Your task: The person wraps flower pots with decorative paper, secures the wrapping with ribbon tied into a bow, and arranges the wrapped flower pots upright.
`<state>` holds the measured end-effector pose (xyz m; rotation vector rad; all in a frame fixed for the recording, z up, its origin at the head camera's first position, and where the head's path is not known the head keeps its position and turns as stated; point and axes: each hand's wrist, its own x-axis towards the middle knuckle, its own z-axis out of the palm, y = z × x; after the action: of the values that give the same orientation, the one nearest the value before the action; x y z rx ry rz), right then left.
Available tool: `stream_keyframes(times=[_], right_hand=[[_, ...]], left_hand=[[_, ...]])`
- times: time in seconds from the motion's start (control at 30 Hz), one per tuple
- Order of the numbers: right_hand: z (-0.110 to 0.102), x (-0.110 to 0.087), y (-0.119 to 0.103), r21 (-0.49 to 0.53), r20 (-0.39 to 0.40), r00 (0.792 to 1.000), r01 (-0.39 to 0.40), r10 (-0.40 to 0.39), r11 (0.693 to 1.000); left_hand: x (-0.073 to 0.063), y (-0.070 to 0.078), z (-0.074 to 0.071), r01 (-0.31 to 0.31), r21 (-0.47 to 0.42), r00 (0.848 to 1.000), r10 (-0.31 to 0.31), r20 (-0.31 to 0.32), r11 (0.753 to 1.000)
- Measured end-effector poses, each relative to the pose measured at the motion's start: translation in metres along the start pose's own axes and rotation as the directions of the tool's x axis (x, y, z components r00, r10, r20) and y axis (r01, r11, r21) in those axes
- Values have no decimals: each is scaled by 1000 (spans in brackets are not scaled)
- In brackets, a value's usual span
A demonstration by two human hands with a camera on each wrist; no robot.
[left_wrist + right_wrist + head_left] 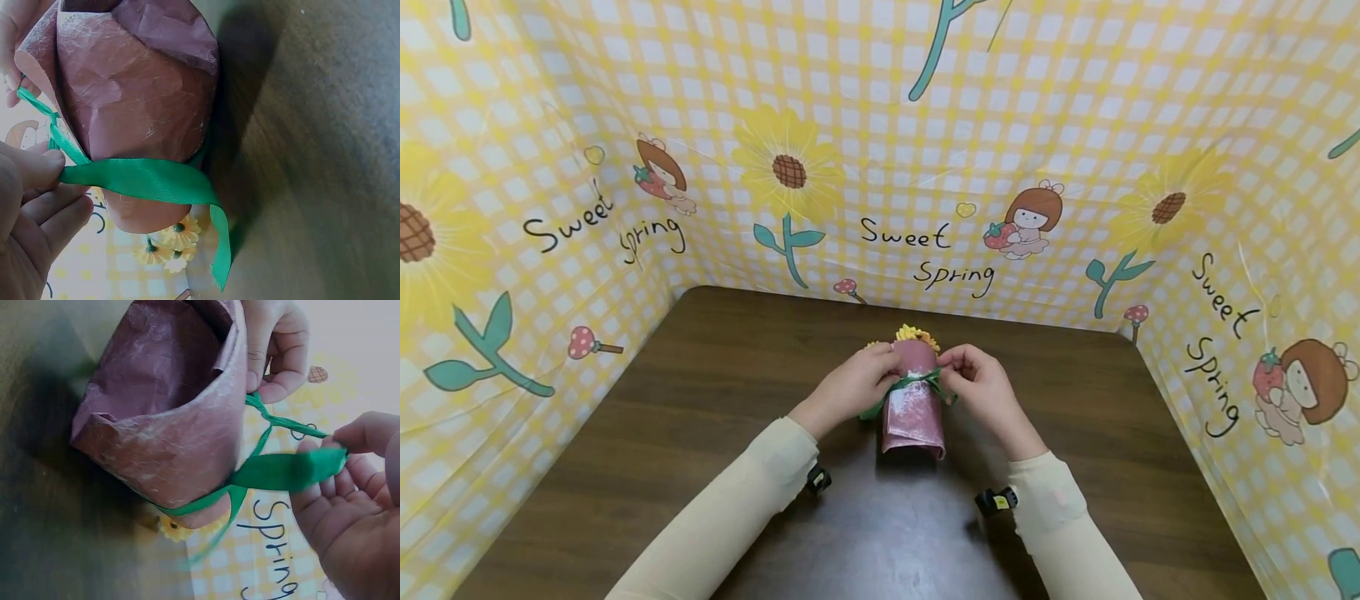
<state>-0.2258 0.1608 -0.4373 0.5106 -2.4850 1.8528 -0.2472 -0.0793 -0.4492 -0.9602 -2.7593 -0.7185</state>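
Observation:
A bouquet wrapped in crinkled pink paper (pixel 913 425) lies on the table, its open lower end towards me and yellow flowers (pixel 916 335) showing past the far end. Green ribbon (pixel 144 178) runs around the wrapper, with a loose tail hanging at the left. At the left side, my left hand (pixel 857 383) pinches the ribbon between thumb and fingers. On the right, my right hand (pixel 356 506) pinches a ribbon strand, drawn taut away from the paper, and a wider loop of ribbon lies across its fingers. The flower stems are hidden inside the wrapper.
The dark wooden table (pixel 700 433) is enclosed on three sides by a yellow checked cloth (pixel 880 167) printed with flowers and lettering. Small black cameras (pixel 997 501) are strapped at both wrists.

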Motion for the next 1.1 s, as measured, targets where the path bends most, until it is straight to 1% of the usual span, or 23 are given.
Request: stream_keyframes(times=[0.13,0.27,0.43,0.57,0.73,0.9,1.0,1.1], right_hand=[[-3,0,-4,-121,-22,1000,-22,19,992],[-6,0,-6,-241,-10,1000,-4,2,970],[-9,-1,-7,-339,17,1000,22,-17,941],[-11,-2,-9,-406,29,999,50,-41,913],[-13,-2,-9,-494,67,995,96,-73,864],[-16,-3,-9,-570,95,993,109,-67,815],[-17,-5,-9,-603,110,991,125,-73,788],[-19,-6,-10,-648,115,989,148,-95,747]], left_hand=[[-2,1,-1,6,-1,1000,-6,-4,1000],[-3,2,-3,4,2,1000,-4,-3,1000],[-4,2,-4,-13,17,1000,13,-4,1000],[-5,3,-5,-14,21,1000,15,-9,1000],[-7,3,-5,-6,28,1000,7,-10,1000],[-7,3,-5,4,32,1000,-4,-9,999],[-8,4,-5,21,38,1000,-21,-3,999],[-10,4,-5,39,44,999,-40,3,998]])
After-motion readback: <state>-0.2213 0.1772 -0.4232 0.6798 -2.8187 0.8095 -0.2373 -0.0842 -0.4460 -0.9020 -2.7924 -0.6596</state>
